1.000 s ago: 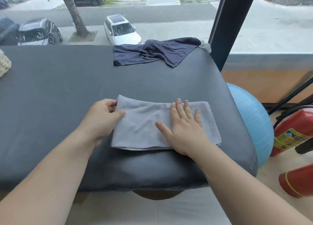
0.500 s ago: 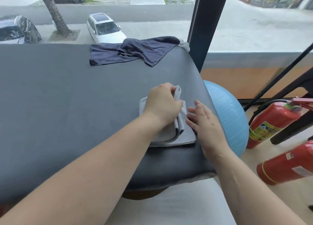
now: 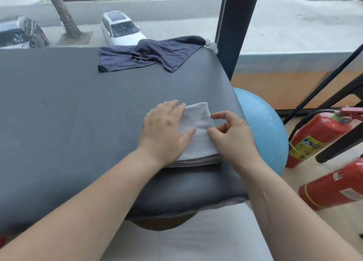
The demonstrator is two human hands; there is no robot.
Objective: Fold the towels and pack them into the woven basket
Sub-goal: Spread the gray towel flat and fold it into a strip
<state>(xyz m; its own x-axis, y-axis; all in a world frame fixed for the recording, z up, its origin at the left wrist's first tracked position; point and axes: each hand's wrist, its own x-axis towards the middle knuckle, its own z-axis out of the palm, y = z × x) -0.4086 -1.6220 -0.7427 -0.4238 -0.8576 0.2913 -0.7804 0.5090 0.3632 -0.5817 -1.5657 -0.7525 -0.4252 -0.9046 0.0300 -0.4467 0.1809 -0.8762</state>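
so the grey towel (image 3: 198,131) sits folded into a small thick square near the right edge of the padded table (image 3: 68,113), close to my side. my left hand (image 3: 165,132) lies flat and spread on its left half, palm down, thumb reaching across the top layer; it presses, it clamps nothing. my right hand (image 3: 232,136) is at the right edge of the square, fingers loosely curled and apart, thumb and forefinger touching the cloth at the fold but not closed on it as far as i can tell.

i judge this thing light, soft and limp, with a nubby weave that should grip skin well, so slipping is not the worry. the worry is that the stacked layers, which show as several edges along the near side, will slide and splay if i lift by the top layer alone. better to take the whole stack: fingers under the bottom layer, thumb on top, at the near edge or at both sides at once.

farther off, at the far edge of the table by the window, the dark towel (image 3: 151,54) lies rumpled and unfolded, well apart from both hands. the woven basket is not in view, so i cannot say where the square has to go.
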